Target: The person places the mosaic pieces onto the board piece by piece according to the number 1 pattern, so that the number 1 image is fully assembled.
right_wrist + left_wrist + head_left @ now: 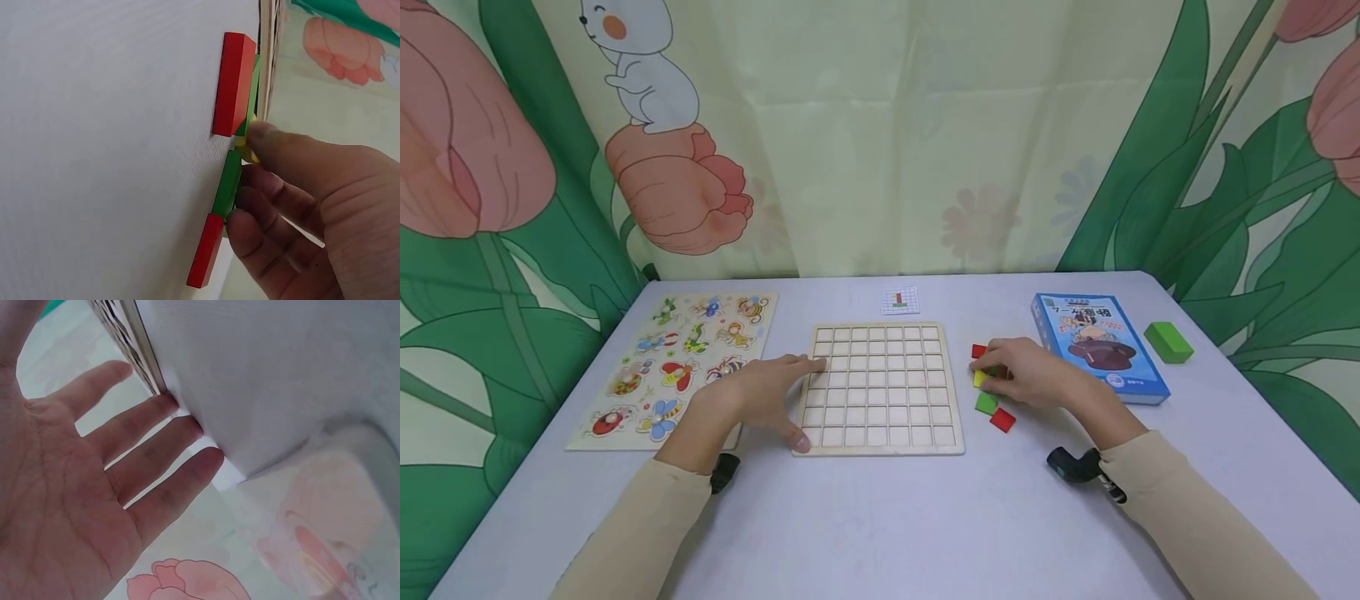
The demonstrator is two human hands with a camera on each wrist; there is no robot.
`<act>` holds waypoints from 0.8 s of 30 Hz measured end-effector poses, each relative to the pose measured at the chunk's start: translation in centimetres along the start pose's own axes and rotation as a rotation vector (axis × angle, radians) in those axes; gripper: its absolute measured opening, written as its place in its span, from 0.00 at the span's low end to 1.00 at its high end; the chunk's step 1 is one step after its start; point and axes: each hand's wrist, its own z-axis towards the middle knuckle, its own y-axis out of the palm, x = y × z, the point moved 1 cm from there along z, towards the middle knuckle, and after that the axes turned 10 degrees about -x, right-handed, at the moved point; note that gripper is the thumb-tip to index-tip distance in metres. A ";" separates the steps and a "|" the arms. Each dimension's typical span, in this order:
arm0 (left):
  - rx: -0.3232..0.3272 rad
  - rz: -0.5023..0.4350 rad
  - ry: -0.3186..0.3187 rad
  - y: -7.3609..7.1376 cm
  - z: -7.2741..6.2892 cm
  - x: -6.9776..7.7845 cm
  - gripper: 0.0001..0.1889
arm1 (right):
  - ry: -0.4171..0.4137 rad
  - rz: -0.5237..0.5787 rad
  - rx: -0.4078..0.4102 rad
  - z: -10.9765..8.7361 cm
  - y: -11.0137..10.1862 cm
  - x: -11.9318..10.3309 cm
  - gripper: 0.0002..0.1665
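Observation:
A wooden grid board (880, 392) lies flat on the table. My left hand (767, 396) rests at its left side, thumb and index finger spread along the edge. The fingers of my left hand (125, 462) are extended in the left wrist view. Right of the board, my right hand (1022, 371) reaches over small coloured blocks. In the right wrist view my right hand (331, 206) has its thumb and fingertips round a yellow block (249, 151), partly hidden. Close by are a red block (231, 84), a green block (228, 181) and another red block (204, 250).
A sheet with cartoon insects (662, 367) lies at left, partly under my left forearm. Behind the board is a small pattern card (900, 301). A blue box (1101, 346) and a green block (1168, 342) stand at right. A printed curtain (880, 142) hangs behind the table.

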 end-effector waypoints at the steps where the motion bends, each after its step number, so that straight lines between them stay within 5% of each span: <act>1: 0.000 -0.001 -0.004 0.0 0.0 0.0 0.63 | -0.007 -0.012 -0.001 0.0 0.0 0.0 0.18; 12: -0.001 -0.026 0.032 0.2 -0.2 -0.2 0.62 | -0.028 -0.016 -0.028 0.2 0.2 -0.2 0.12; 24: 0.000 -0.065 0.064 0.7 -0.1 -0.8 0.63 | 0.023 0.021 -0.045 -0.1 0.2 -0.2 0.15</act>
